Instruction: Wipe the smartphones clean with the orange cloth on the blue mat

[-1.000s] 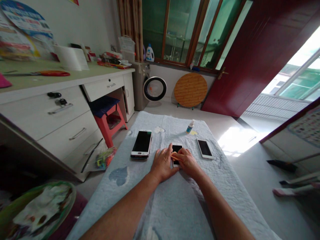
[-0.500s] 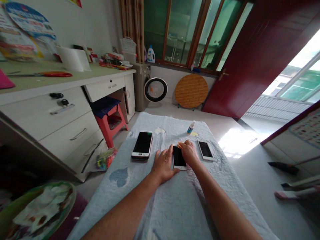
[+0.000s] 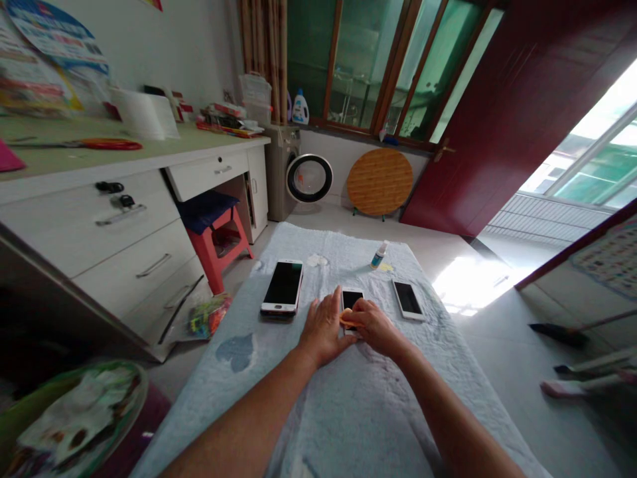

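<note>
A white-framed smartphone [image 3: 353, 299] lies screen up on the cloth-covered table, partly hidden by both hands. My left hand [image 3: 322, 330] rests along its left edge with fingers stretched out and the thumb near the bottom edge. Bunched in my right hand [image 3: 377, 326] is a small orange cloth [image 3: 347, 317], pressed on the lower part of the screen. To the left, a larger white phone [image 3: 283, 284] sits on top of a dark one. Another white phone [image 3: 408, 299] lies to the right. A small spray bottle [image 3: 379, 255] stands upright beyond the hands.
A pale blue cloth [image 3: 318, 411] with heart shapes covers the table. On the left are a desk with drawers [image 3: 139, 232], a red stool [image 3: 219, 249] and a full bin [image 3: 142, 405]. Behind stand a washing machine with its door open [image 3: 309, 179] and a round wooden board [image 3: 381, 182].
My right hand has slid the orange cloth from the phone's top down to its lower part, toward me. My left hand stays at the phone's left edge.
</note>
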The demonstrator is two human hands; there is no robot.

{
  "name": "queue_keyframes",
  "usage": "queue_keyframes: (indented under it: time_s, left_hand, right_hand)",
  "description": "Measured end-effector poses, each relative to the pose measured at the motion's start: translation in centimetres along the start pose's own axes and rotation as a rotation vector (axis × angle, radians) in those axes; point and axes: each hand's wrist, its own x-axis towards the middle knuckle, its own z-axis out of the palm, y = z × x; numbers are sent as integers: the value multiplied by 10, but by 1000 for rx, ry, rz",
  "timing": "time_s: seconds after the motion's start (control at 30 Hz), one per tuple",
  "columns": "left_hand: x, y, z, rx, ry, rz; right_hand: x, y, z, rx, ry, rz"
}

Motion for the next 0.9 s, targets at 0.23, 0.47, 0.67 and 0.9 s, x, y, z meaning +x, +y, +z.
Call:
queue_keyframes:
  time_s: [0.23,0.47,0.67,0.9]
  left_hand:
    - [-1,-3,3,57,-16,18]
    - [-2,5,-7,97,-37,36]
    - [-2,7,-9,111,-66,81]
    - [1,6,-10,99,-65,71]
  right_hand:
    - [12,12,-8,63,-4,30]
    - [39,22,-4,-18,39,127]
    - [62,31,0,-162,41,159]
    - [72,30,5,-197,126,262]
